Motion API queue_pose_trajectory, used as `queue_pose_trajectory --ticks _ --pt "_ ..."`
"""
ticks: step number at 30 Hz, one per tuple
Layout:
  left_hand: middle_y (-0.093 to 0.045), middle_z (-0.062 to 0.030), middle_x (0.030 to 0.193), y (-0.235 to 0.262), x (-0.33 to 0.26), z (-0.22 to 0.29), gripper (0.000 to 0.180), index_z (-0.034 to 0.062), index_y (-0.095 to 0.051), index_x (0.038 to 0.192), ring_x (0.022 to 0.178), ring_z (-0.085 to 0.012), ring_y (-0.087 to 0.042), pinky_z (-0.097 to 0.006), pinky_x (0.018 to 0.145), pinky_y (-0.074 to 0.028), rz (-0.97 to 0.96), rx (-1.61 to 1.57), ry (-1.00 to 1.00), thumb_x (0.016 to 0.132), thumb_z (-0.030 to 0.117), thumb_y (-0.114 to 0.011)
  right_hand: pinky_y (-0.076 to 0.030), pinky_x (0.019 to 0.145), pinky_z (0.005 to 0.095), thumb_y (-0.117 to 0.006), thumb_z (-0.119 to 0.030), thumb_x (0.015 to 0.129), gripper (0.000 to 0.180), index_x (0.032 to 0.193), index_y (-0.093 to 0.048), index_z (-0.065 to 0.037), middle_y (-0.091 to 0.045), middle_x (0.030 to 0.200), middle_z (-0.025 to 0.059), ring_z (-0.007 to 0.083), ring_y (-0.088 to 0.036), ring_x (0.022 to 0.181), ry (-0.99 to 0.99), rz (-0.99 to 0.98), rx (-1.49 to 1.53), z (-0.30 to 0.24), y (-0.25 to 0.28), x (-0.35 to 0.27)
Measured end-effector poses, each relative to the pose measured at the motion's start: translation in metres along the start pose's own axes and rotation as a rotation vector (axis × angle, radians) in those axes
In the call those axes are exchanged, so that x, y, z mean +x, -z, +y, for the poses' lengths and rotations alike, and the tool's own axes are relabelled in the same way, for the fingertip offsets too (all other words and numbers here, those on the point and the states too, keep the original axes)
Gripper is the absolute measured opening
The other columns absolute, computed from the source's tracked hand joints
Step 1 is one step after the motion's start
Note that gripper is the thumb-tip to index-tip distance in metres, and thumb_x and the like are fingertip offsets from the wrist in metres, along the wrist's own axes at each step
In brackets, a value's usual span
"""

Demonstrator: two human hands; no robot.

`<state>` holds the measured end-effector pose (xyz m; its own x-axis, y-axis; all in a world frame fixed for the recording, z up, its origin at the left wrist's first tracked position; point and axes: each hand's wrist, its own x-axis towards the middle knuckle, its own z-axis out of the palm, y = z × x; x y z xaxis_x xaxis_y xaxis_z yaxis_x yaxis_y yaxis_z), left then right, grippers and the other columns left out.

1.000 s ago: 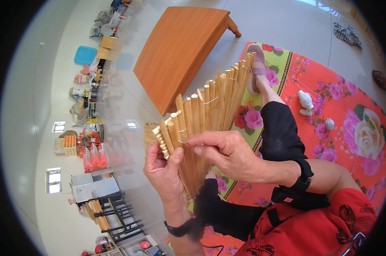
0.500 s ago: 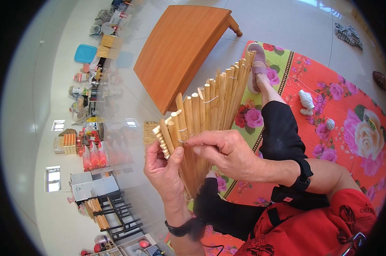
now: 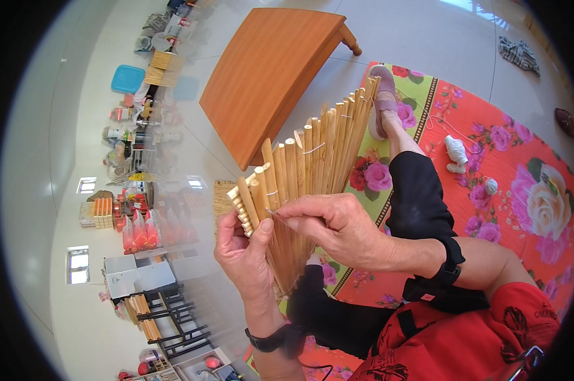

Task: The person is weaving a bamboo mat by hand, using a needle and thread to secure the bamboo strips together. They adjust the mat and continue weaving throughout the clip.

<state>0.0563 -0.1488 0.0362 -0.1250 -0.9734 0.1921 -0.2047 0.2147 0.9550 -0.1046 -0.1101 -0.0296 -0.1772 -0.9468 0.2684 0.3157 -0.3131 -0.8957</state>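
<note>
A fan-shaped mat of pale stalks [image 3: 328, 143], held together by short white string stitches, stands slantwise in front of me. My left hand [image 3: 245, 244] is closed around its near left end, the thumb pressed on a stalk and cut stalk ends showing beside the fingers. My right hand [image 3: 337, 225] is pinched closed against the face of the mat, close to the left thumb. A tiny thin tip shows at its fingertips; I cannot tell whether it is string or a needle. The mat's lower part is partly hidden behind my hands.
A low wooden table [image 3: 271, 70] stands ahead on the tiled floor. At the right, a flowered red mat [image 3: 452, 254] carries a white string bundle [image 3: 455, 150] and a small white ball [image 3: 490, 185]. Shelves with boxes and bags line the left. A cloth [image 3: 519, 54] and shoe [image 3: 567, 122] lie far right.
The white loop near my right fingertips has shrunk from view, leaving a small tip. Both hands and the stalk mat stay almost in place.
</note>
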Motion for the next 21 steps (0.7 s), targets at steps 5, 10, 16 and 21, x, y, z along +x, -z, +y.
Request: queue_pose_trajectory --ticks 5,10,16,21 --pt "-0.069 -0.0100 0.122 -0.0013 0.0000 -0.0005 0.050 -0.0037 -0.060 0.134 0.109 -0.0169 -0.065 -0.032 0.099 -0.052 -0.003 -0.003 -0.006 0.087 -0.003 -0.078 -0.056 0.074 0.0280 -0.066 -0.007 0.099 0.019 0.114 -0.074 0.001 -0.077 0.094 0.0104 0.0112 -0.070 0.086 -0.001 0.006 0.002 -0.0001 0.0004 -0.0005" --pt "-0.069 -0.0100 0.122 -0.0018 -0.0004 0.0001 0.050 -0.0038 -0.059 0.134 0.109 -0.0169 -0.065 -0.032 0.099 -0.053 -0.003 0.009 -0.009 0.087 -0.003 -0.078 -0.055 0.073 0.0280 -0.067 -0.006 0.098 0.019 0.114 -0.074 0.001 -0.076 0.093 0.0107 0.0110 -0.070 0.084 0.026 0.003 -0.041 -0.0031 0.0021 -0.0003" --pt "-0.069 -0.0099 0.122 -0.0007 0.0008 -0.0021 0.051 -0.0038 -0.060 0.134 0.109 -0.0169 -0.065 -0.032 0.098 -0.052 -0.003 -0.004 -0.011 0.087 -0.002 -0.079 -0.055 0.072 0.0278 -0.065 -0.004 0.097 0.019 0.113 -0.074 0.001 -0.076 0.092 0.0100 0.0109 -0.069 0.083 0.057 0.012 -0.011 -0.0025 0.0010 -0.0008" --pt "-0.069 -0.0098 0.122 -0.0019 0.0007 -0.0022 0.051 -0.0037 -0.060 0.134 0.110 -0.0168 -0.065 -0.032 0.098 -0.052 -0.005 -0.003 -0.008 0.087 -0.001 -0.080 -0.056 0.072 0.0299 -0.064 -0.004 0.096 0.020 0.112 -0.074 0.000 -0.075 0.091 0.0124 0.0164 -0.071 0.082 0.001 0.003 0.007 -0.0052 0.0026 -0.0003"
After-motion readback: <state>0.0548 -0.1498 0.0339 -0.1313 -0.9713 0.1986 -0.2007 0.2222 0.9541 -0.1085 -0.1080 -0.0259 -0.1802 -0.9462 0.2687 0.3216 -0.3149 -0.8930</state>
